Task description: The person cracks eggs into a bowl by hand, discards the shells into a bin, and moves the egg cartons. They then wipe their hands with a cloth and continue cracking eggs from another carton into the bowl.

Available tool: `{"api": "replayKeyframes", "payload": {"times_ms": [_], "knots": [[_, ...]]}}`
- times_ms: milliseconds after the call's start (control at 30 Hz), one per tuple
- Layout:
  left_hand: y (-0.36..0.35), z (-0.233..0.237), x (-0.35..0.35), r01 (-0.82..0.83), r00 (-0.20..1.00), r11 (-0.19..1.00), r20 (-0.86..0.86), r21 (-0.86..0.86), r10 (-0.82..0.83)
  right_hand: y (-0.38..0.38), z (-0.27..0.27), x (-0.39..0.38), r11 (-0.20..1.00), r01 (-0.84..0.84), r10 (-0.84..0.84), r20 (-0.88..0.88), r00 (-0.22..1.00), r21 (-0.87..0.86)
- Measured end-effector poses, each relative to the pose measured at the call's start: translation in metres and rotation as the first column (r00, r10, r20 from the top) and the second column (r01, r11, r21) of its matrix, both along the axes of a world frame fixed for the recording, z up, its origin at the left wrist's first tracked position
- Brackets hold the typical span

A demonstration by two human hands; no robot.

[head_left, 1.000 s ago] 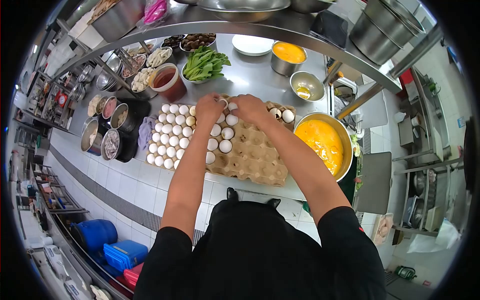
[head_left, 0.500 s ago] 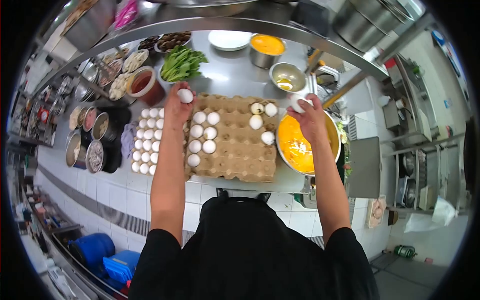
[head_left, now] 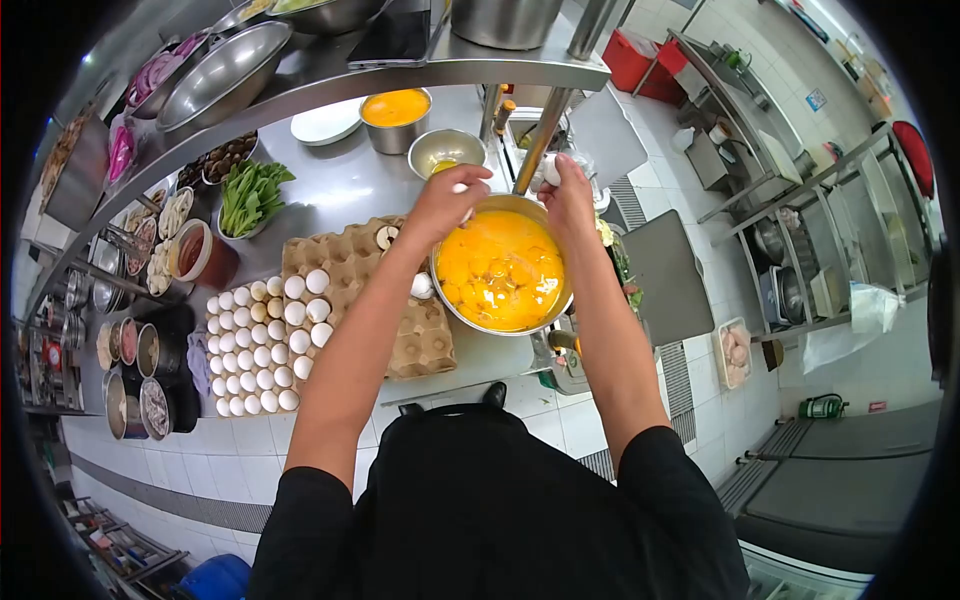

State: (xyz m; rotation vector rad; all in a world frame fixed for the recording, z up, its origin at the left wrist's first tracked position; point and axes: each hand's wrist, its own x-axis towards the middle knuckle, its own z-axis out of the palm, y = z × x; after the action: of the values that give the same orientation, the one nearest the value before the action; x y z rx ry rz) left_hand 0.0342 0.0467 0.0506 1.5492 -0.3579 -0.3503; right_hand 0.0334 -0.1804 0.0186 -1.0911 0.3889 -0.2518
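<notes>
My left hand (head_left: 440,208) is over the left rim of a large steel bowl (head_left: 515,204), its fingers closed round a white egg (head_left: 460,188) that they mostly hide. On the bowl's far right side, my right hand (head_left: 571,205) grips another egg (head_left: 551,170), held up above the rim. Yellow egg yolks and liquid (head_left: 505,270) fill much of the bowl. A cardboard egg tray (head_left: 425,345) lies left of it, partly behind my left forearm. White eggs (head_left: 318,281) sit in its left side, and one egg (head_left: 421,287) shows near the bowl.
More eggs (head_left: 245,340) stand in rows farther left. Behind the bowl are a small steel bowl (head_left: 447,148), a pot of yellow liquid (head_left: 396,108) and white plates (head_left: 326,123). Leafy greens (head_left: 252,197) and a red-sauce tub (head_left: 203,253) stand left, under a steel shelf (head_left: 400,78).
My left hand has carried its egg from the tray's left side to the large bowl. My right hand still holds an egg beside the bowl. The view has shifted right.
</notes>
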Motion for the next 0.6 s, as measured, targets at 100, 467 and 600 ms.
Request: {"api": "replayKeyframes", "payload": {"times_ms": [100, 467, 600], "knots": [[-0.02, 0.003, -0.001, 0.032, 0.978, 0.983, 0.197, 0.182, -0.068, 0.001, 0.025, -0.042, 0.981, -0.167, 0.166, 0.02, 0.986, 0.096], [-0.005, -0.016, -0.018, 0.029, 0.821, 0.852, 0.473, 0.523, -0.319, 0.015, 0.035, -0.09, 0.299, -0.38, 0.336, -0.276, 0.9, -0.875], [-0.022, -0.001, -0.017, -0.004, 0.746, 0.822, 0.549, 0.57, -0.377, -0.008, 0.061, -0.099, 0.225, -0.358, 0.22, -0.31, 0.925, -0.906]]}}
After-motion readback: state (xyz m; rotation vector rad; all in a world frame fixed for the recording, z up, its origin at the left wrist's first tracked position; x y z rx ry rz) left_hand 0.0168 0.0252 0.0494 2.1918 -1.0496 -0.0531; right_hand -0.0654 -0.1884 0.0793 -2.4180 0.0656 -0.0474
